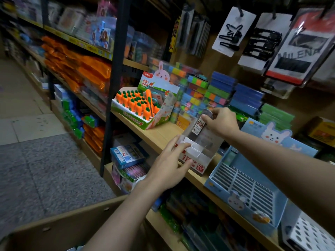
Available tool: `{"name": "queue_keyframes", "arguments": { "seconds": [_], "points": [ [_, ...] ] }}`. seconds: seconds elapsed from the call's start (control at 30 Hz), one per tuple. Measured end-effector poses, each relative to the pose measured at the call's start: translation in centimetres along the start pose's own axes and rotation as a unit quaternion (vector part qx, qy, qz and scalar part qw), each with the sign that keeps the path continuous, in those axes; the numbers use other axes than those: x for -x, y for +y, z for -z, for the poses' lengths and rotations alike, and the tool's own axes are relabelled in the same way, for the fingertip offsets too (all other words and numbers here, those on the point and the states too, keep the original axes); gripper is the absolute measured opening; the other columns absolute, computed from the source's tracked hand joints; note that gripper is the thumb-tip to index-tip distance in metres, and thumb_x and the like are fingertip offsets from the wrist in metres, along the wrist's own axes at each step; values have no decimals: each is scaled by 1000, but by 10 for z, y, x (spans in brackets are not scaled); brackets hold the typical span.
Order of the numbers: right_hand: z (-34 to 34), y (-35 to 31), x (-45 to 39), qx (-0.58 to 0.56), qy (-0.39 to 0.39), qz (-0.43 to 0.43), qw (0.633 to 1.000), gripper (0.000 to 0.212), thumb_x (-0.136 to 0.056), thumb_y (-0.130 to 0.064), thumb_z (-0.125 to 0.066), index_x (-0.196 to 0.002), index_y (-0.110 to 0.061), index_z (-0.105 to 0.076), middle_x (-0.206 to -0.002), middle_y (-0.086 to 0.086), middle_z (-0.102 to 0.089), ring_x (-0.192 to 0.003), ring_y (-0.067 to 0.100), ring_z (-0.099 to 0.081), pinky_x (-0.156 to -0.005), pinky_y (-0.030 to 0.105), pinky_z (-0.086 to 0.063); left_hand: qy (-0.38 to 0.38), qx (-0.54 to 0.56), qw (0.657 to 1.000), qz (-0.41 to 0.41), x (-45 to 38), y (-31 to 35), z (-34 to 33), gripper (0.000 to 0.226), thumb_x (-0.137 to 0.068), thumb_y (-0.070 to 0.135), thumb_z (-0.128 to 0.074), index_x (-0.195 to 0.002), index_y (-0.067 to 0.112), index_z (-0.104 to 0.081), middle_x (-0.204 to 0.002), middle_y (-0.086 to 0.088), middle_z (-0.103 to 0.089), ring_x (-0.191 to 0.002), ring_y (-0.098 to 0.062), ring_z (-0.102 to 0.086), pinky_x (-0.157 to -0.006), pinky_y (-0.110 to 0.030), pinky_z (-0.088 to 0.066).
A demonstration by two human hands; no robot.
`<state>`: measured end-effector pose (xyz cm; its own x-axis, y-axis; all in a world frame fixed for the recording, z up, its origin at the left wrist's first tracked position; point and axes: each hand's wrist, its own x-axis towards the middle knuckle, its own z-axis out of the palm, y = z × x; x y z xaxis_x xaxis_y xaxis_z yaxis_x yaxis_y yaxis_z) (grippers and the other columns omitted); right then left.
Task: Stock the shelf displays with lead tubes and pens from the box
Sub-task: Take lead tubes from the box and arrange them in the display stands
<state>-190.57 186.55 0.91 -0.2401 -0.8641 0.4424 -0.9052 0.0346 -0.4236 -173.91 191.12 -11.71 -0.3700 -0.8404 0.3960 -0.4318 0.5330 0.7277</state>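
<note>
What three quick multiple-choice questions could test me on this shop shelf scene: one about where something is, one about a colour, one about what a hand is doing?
1. Where does the carrot display stand relative to the white lead-tube display?
A. To its left on the same shelf
B. On the floor
C. Hanging from a hook above

2. What colour is the slotted bunny display?
A. Red
B. Light blue
C. Black

3. What is the right hand doing?
A. Hanging idle
B. Pressing flat on the shelf
C. Pinching a lead tube over the white display

Answers: 1 A, both stand on the wooden shelf; 2 B, its walls are pale blue; 3 C, fingers close on the tube's top.
</note>
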Motion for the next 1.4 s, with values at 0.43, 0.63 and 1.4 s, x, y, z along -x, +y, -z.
{"name": "queue_keyframes", "arguments": {
  "seconds": [0.43,0.63,1.4],
  "points": [
    [-2,8,5,80,-23,76,994,35,-83,-37,-74,-109,-14,-66,-86,-3,-61,-81,15,-60,-69,32,-52,33,7,999,-6,-4,-5,5,39,-92,45,-56,-131,46,-47,-155,17,-24,-135,-11,-38,-102,-31,-38],
    [-12,15,12,150,4,128,980,26,-83,-40,-72,-96,-19,-63,-90,2,-68,-89,22,-62,-79,43,-53,11,-11,999,-37,1,-6,-4,50,-92,40,-60,-137,47,-39,-156,21,-16,-133,-12,-40,-99,-29,-46],
    [-9,-30,123,-117,2,263,958,12,-87,-12,-64,-98,-14,-67,-91,-5,-60,-77,4,-53,-72,18,-43,59,-19,998,26,94,-29,28,12,-90,21,-64,-101,22,-70,-97,13,-68,-91,3,-61,-80,-21,-49]
  ]
}}
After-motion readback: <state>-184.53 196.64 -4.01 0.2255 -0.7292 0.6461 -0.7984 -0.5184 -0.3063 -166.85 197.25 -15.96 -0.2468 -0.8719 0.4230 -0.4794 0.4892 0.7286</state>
